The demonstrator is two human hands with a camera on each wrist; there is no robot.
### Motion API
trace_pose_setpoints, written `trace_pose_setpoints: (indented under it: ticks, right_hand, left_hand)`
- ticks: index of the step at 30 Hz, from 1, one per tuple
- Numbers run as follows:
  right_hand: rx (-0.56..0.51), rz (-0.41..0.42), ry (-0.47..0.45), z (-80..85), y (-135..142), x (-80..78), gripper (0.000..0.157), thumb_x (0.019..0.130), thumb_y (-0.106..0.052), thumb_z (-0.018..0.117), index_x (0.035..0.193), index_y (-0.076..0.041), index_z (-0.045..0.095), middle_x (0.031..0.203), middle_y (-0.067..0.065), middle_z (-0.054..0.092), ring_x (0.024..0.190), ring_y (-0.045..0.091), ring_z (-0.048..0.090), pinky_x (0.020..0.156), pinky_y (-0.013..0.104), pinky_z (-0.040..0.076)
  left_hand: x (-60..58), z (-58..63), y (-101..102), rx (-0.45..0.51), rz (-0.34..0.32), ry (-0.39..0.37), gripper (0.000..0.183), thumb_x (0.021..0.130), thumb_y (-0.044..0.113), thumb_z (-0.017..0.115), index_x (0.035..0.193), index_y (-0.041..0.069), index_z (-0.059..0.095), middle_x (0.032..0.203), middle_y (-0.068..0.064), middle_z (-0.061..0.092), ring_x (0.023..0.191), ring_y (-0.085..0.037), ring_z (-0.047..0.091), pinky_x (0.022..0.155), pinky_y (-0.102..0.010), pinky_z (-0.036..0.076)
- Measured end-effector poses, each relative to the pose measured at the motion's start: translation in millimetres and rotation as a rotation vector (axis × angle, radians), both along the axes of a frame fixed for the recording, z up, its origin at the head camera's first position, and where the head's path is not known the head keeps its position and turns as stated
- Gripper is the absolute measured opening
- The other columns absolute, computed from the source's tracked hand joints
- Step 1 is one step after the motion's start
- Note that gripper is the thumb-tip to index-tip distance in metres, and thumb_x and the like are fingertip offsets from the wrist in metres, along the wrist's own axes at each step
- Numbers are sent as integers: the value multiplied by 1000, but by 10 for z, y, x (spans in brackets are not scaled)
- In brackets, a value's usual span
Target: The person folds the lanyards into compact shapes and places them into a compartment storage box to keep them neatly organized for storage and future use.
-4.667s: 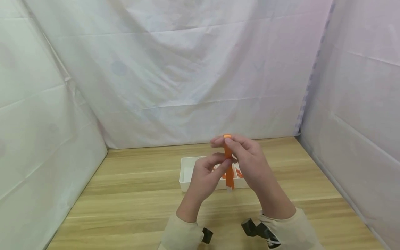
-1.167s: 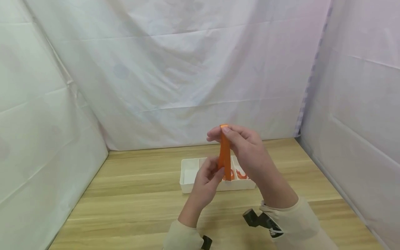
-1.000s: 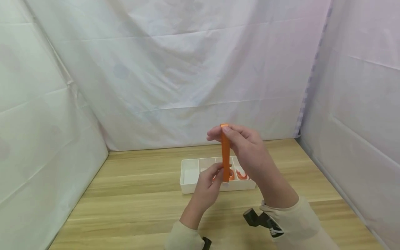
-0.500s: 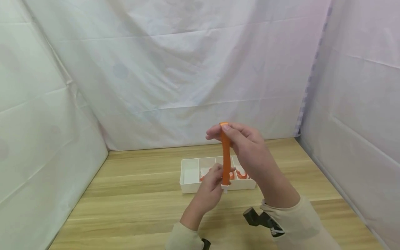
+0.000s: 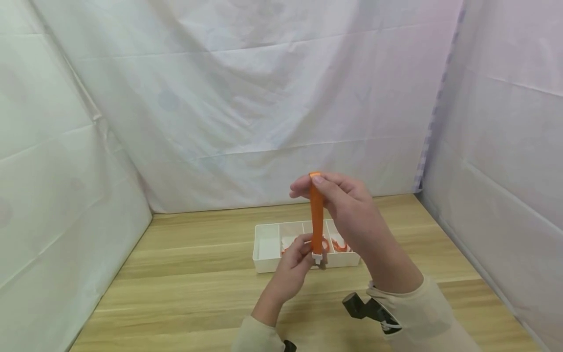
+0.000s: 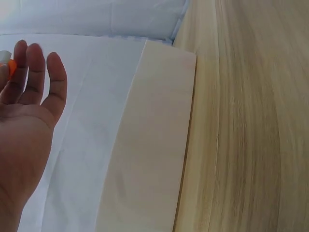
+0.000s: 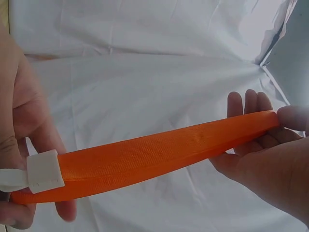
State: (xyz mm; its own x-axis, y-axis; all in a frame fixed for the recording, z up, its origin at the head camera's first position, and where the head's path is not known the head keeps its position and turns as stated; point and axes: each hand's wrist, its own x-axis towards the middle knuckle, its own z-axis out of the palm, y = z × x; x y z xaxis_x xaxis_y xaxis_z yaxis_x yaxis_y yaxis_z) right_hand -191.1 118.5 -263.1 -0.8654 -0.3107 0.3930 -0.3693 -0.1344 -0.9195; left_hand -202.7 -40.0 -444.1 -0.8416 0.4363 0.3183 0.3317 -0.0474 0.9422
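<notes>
An orange webbing strap (image 5: pixel 316 215), folded into a loop, hangs upright over a white tray. The right hand (image 5: pixel 354 208) pinches its folded top end between thumb and fingers. At the lower end is a white plastic clip (image 7: pixel 46 171) with a narrow white tab pointing away from the strap. The left hand (image 5: pixel 290 276) holds this lower end between thumb and fingers. In the left wrist view, only a bit of orange and white shows by the left thumb, and the other fingers extend. The right wrist view shows the strap (image 7: pixel 159 150) stretched between both hands.
The white divided tray (image 5: pixel 264 265) stands on the wooden table (image 5: pixel 184 283) behind the hands. Orange straps (image 5: pixel 338 246) and white pieces (image 5: pixel 287 241) lie in its compartments. White cloth (image 5: pixel 246 98) encloses the table at back and sides. A black wrist camera (image 5: pixel 353 305) sits at the right sleeve.
The right hand rose with the folded end, then stayed nearly still. The left hand slid from mid-strap down to the lower end, where the white clip has turned into clear view.
</notes>
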Motion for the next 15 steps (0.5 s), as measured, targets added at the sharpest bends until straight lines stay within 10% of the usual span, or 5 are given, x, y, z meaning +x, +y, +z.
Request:
trace_pose_setpoints:
  ticks: [6,12,15]
  right_hand:
    - [-13,15,-5,-7,1,8,35,114,-19,48,116,6,73,111,4,79,115,27,73,114,32,52]
    - [27,-2,-32,-26,14,21,36,114,-22,49,117,4,74,113,5,78,124,29,67,116,38,49]
    - [75,-35,-44,-40,13,32,35,113,-24,49,118,-1,76,117,3,79,128,25,64,114,40,49]
  left_hand:
    - [12,65,-41,161,-57,85,41,103,-7,46,143,0,38,137,-33,63,129,-13,65,110,-30,53]
    - [80,424,-8,298,31,238,31,105,-3,43,134,-10,33,141,2,64,135,-10,61,113,-33,52]
    - [105,609,24,280,79,353,31,110,3,48,137,-10,42,141,-10,62,134,-12,60,112,-36,55]
